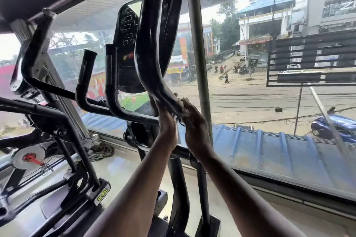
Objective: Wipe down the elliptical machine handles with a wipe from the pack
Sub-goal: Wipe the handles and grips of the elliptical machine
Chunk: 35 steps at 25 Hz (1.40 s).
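Both hands (167, 121) (196, 127) grip upright curved handle (152, 48), wipe (182, 110) under right

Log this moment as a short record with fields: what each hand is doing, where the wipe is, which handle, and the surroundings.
left hand: grips the lower bend of the tall curved handle
right hand: presses the white wipe against the same handle
wipe position: bunched between right fingers and handle, mostly hidden
console: dark display panel behind the handle
surroundings: large window overlooking a street
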### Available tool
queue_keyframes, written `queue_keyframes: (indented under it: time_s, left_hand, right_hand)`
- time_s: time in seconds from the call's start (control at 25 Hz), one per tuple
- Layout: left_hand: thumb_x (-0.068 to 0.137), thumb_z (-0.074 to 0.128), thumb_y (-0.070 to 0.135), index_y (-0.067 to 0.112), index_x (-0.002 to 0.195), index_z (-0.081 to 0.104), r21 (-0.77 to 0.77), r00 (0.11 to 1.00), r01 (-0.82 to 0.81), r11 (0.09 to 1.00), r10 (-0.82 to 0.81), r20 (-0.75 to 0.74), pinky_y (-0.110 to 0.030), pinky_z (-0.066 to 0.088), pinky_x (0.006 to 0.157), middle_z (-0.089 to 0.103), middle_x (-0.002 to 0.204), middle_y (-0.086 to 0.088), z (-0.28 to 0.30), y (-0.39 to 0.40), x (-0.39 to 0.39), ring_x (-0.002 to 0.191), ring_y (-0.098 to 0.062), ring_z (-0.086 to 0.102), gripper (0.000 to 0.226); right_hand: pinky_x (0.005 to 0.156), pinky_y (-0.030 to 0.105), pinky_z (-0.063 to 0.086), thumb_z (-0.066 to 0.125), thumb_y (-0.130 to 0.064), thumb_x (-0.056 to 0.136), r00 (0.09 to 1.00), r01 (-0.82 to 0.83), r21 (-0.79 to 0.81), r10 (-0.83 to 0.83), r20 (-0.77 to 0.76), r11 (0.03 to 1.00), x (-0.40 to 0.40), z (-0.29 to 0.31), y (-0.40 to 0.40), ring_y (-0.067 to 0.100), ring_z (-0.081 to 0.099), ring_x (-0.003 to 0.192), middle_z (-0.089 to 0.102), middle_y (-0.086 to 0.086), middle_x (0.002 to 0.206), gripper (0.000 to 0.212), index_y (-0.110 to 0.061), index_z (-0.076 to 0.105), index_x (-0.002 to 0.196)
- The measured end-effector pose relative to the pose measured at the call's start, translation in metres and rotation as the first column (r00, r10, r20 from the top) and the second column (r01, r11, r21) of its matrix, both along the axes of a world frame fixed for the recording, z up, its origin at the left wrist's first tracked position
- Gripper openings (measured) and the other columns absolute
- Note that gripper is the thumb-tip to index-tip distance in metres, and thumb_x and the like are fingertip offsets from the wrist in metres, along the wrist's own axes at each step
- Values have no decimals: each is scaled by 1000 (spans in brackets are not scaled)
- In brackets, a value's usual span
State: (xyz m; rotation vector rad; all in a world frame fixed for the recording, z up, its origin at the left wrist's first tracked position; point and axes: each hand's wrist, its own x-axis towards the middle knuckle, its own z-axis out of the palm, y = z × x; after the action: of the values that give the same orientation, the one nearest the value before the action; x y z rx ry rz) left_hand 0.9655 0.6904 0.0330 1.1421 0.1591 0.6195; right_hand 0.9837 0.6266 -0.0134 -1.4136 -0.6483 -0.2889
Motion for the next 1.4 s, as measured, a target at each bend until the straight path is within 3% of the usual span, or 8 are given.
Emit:
queue_keyframes:
  time_s: [0.12, 0.2, 0.4, 0.52, 0.68, 0.96, 1.24, 1.4]
  left_hand:
    - [102, 18, 53, 20, 140, 49, 19, 995, -49, 999, 51, -84, -30, 42, 92, 63, 116, 9, -9, -1, -3, 103, -5, 59, 59]
    - [102, 19, 52, 18, 139, 50, 59, 989, -80, 995, 86, -117, -37, 42, 99, 62, 121, 4, -14, -1, -7, 110, -10, 56, 59]
    - [97, 31, 60, 31, 96, 65, 156, 979, -67, 985, 95, -181, -42, 39, 110, 66, 116, -1, -20, 4, -14, 118, -20, 58, 46]
    - [100, 28, 56, 25, 105, 63, 97, 988, -16, 995, 31, -150, -41, 42, 106, 66, 113, -3, -23, 5, -16, 117, -23, 59, 47]
    - [102, 31, 50, 12, 110, 63, 67, 988, -20, 998, 30, -152, -33, 45, 72, 66, 92, -4, -39, 8, -18, 84, -22, 57, 49]
    - [93, 56, 23, 19, 81, 64, 86, 973, 129, 988, -109, -204, -29, 42, 64, 58, 71, 1, -47, -38, -3, 69, -16, 52, 15]
    - [78, 62, 13, 21, 80, 65, 193, 993, -48, 980, 67, -94, -35, 50, 70, 67, 79, -6, -44, -66, 72, 73, -21, 60, 9]
    - [81, 64, 8, 20, 76, 61, 180, 966, -218, 959, 239, -103, -42, 53, 76, 66, 78, -6, -32, -80, 124, 76, -22, 60, 14]
  right_hand:
    - [105, 34, 44, 41, -2, 83, 999, 14, -185, -21, -36, 983, 19, -8, 9, 12, 53, 122, 57, -4, 135, 56, -25, 51, 134]
    - [82, 45, 53, 44, -8, 87, 995, 53, -370, -81, -63, 928, 33, -5, 8, 23, 62, 94, 68, 6, 112, 38, -24, 55, 120]
    - [66, 35, 54, 48, -26, 89, 980, 197, -295, -198, 25, 935, 26, 1, 15, 24, 68, 82, 71, 1, 92, 24, -22, 60, 110]
    - [64, 23, 51, 51, -20, 87, 979, 101, -414, -163, -118, 905, 28, 0, 18, 18, 67, 81, 71, -1, 92, 26, -21, 61, 111]
    - [58, 25, 53, 63, -32, 85, 936, 215, -216, -264, -231, 952, 15, 8, 5, 11, 65, 62, 71, -7, 69, 15, -20, 72, 85]
    - [52, 24, 46, 57, -7, 91, 891, 97, 30, -74, -449, 995, 7, 11, -45, 12, 59, 54, 64, 1, 61, 21, -11, 67, 73]
    - [40, 13, 39, 57, 7, 85, 874, 51, 185, 46, -484, 981, 79, 15, -83, 5, 56, 42, 62, -1, 54, 10, -1, 61, 88]
    - [53, 18, 47, 67, -3, 77, 958, 173, -95, -189, -216, 980, 153, 9, -100, 5, 61, 64, 67, -3, 80, 24, -15, 63, 97]
